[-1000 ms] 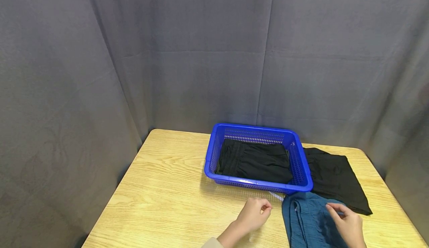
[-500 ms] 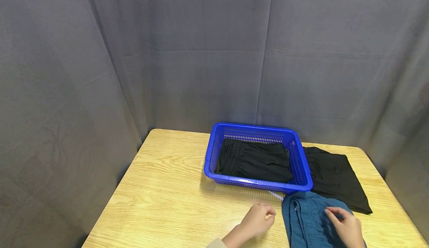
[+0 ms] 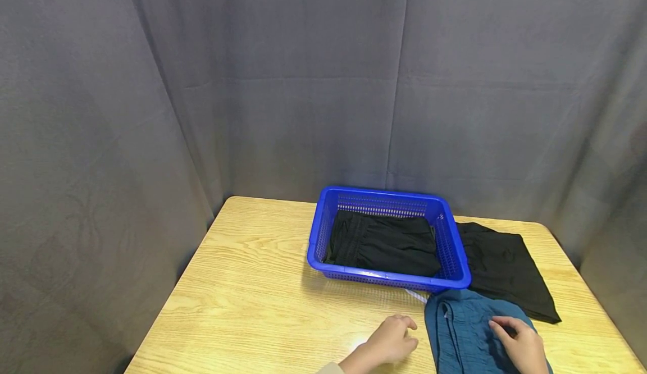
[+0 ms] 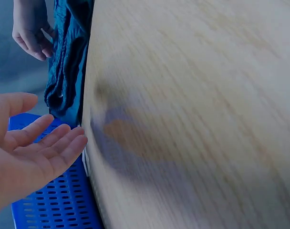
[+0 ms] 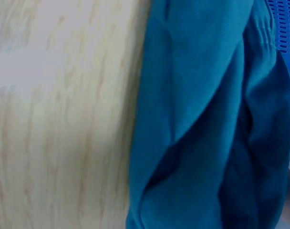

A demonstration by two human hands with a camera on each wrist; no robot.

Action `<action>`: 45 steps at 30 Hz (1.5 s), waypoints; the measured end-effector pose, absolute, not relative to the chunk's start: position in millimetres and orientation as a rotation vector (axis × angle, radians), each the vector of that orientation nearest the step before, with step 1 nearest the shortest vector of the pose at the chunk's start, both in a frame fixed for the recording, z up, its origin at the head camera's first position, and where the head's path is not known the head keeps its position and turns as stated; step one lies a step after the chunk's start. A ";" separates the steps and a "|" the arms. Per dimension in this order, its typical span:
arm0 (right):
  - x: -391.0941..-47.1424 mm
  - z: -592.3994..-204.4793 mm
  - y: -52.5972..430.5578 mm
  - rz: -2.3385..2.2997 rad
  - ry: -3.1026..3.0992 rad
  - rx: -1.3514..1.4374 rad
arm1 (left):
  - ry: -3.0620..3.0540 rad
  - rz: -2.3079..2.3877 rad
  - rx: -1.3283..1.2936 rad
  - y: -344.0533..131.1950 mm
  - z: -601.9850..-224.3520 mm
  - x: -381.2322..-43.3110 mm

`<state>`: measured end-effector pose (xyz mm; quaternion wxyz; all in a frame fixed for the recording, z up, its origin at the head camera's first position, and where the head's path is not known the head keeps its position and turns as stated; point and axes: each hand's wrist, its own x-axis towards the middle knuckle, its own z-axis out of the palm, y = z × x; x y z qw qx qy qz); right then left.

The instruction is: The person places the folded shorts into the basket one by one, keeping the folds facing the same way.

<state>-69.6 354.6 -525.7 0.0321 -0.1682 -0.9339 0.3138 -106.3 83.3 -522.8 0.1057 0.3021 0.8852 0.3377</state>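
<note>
A folded teal garment (image 3: 467, 329) with a gathered band lies at the table's front right. My right hand (image 3: 523, 346) is over its right part, fingers loosely bent and a gap between thumb and forefinger; in the left wrist view those fingers hang loose beside the teal cloth (image 4: 68, 62). My left hand (image 3: 391, 340) hovers left of the garment, and the left wrist view shows its fingers (image 4: 64, 148) spread with nothing in them. Teal folds (image 5: 192, 119) fill much of the right wrist view, the right hand mostly out of sight there.
Behind the garment stands a blue plastic basket (image 3: 389, 277) with a folded black garment (image 3: 386, 245) in it. Another black garment (image 3: 510, 273) lies flat to the right. A white strip (image 3: 417, 295) pokes out near the basket. Grey curtains (image 3: 313, 82) surround the wooden table (image 3: 242, 290).
My left hand has shifted slightly right and toward me, its fingers loosening. The right hand has barely moved, dropping a little toward me. Garments and basket stay put.
</note>
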 end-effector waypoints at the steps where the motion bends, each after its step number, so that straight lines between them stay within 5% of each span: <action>1: -69.6 -526.1 355.6 0.973 -2.877 -0.520 | 2.601 0.989 0.878 83.8 -523.3 -106.0; 21: -66.5 -533.0 362.7 0.960 -2.857 -0.515 | 2.059 1.499 0.467 88.8 -533.0 -100.7; 31: -62.1 -536.4 363.6 0.902 -2.675 -0.584 | 1.449 1.897 0.038 89.3 -551.4 -101.6; 45: -65.2 -537.2 378.2 0.793 -2.689 -0.726 | 1.373 1.923 -0.015 103.3 -551.6 -100.5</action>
